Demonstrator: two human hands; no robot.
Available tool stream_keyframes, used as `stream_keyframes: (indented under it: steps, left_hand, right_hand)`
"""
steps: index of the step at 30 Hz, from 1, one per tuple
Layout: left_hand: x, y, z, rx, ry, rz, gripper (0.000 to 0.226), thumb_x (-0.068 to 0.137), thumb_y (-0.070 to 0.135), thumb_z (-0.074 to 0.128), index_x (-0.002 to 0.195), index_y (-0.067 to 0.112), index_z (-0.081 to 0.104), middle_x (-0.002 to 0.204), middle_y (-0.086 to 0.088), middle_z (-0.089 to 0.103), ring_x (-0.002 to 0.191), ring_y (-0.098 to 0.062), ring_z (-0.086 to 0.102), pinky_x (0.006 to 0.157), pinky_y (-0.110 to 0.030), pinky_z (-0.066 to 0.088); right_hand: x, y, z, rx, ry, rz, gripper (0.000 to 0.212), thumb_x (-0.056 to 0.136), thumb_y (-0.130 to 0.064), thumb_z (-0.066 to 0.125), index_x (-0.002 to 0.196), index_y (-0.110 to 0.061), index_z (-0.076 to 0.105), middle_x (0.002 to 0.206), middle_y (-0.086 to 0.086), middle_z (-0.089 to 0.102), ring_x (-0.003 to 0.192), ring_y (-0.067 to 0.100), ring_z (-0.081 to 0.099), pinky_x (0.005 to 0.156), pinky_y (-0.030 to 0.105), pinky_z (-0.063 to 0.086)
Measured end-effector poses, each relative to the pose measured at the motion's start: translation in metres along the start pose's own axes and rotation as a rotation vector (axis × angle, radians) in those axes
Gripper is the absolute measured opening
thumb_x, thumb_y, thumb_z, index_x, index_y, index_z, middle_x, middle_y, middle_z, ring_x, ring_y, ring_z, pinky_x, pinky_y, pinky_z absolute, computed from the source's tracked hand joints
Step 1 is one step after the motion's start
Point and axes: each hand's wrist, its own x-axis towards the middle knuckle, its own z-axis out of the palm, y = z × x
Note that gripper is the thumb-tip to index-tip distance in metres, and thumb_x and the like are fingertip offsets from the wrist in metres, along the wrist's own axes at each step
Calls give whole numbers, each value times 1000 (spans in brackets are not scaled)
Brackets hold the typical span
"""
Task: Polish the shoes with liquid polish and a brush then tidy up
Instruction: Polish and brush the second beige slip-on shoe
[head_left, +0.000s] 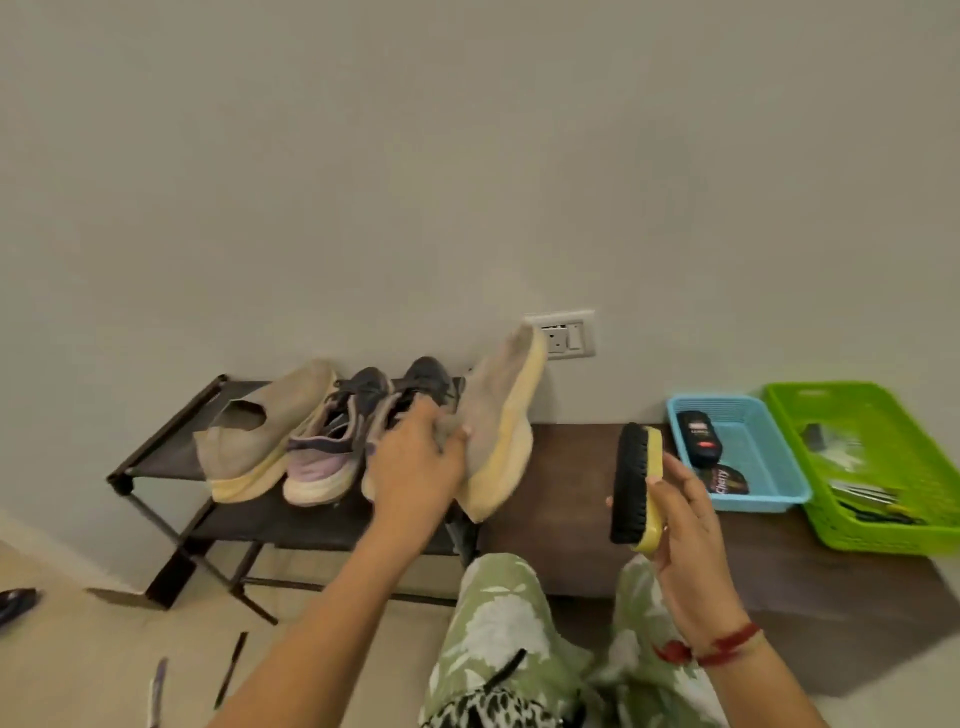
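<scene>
I see my left hand (415, 462) gripping the beige knit shoe with yellow sole (498, 421), toe raised, beside the dark rack (171, 441). My right hand (685, 525) clasps the yellow-backed black-bristled brush (636, 483) upright. The blue plastic basket (769, 462) holds the black polish bottle (698, 436).

A home entryway: low shoe rack (171, 457) with worn sneakers (270, 441) (wall socket (563, 335) above).

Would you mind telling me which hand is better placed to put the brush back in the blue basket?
Right. The right hand already holds the brush beside the blue basket; the left hand grips a beige shoe.
</scene>
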Motion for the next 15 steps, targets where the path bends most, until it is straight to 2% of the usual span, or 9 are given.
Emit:
stream_keyframes:
  steps: [2, 4, 8, 10, 13, 15]
  left_hand:
    - [-13, 6, 47, -21, -119, -21, 27, 87, 31, 63, 79, 17, 41, 64, 2, 46, 72, -29, 57, 61, -39, 42]
    - [-25, 6, 87, -6, -222, -45, 26, 88, 33, 61, 79, 19, 41, 65, 4, 46, 74, -27, 58, 60, -38, 41]
    - [-44, 4, 137, 20, -338, -81, 27, 90, 35, 58, 78, 22, 37, 63, 8, 43, 65, -20, 51, 54, -33, 34]
    - [-50, 0, 147, 13, -353, -82, 29, 90, 35, 59, 76, 22, 36, 61, 8, 43, 63, -19, 49, 53, -33, 32]
    - [-53, -8, 154, -29, -346, -91, 30, 88, 36, 62, 76, 19, 41, 59, 5, 48, 59, -17, 52, 52, -34, 35]
    - [-54, -15, 155, -89, -343, -89, 33, 86, 38, 65, 73, 19, 41, 56, 2, 50, 54, -13, 51, 52, -34, 38]
  right_hand:
    - [4, 6, -19, -13, 77, 21, 38, 95, -7, 48, 132, -14, 49, 89, 6, 72, 65, 23, 70, 54, 28, 57]
    - [4, 19, -35, -53, 144, 52, 36, 95, -7, 50, 130, -16, 51, 88, 3, 72, 67, 22, 70, 56, 30, 58]
    - [4, 41, -62, -127, 222, 86, 36, 93, -6, 55, 126, -21, 54, 106, 10, 67, 90, 30, 66, 81, 48, 55]
    - [9, 44, -66, -163, 223, 92, 37, 92, -6, 56, 125, -22, 54, 110, 11, 64, 98, 34, 63, 87, 53, 52]
    - [20, 52, -62, -261, 173, 95, 38, 92, -8, 58, 127, -23, 53, 109, 7, 64, 97, 29, 64, 86, 49, 54]
    - [23, 61, -59, -321, 129, 87, 38, 91, -6, 59, 125, -22, 52, 106, 6, 64, 97, 21, 63, 83, 34, 55]
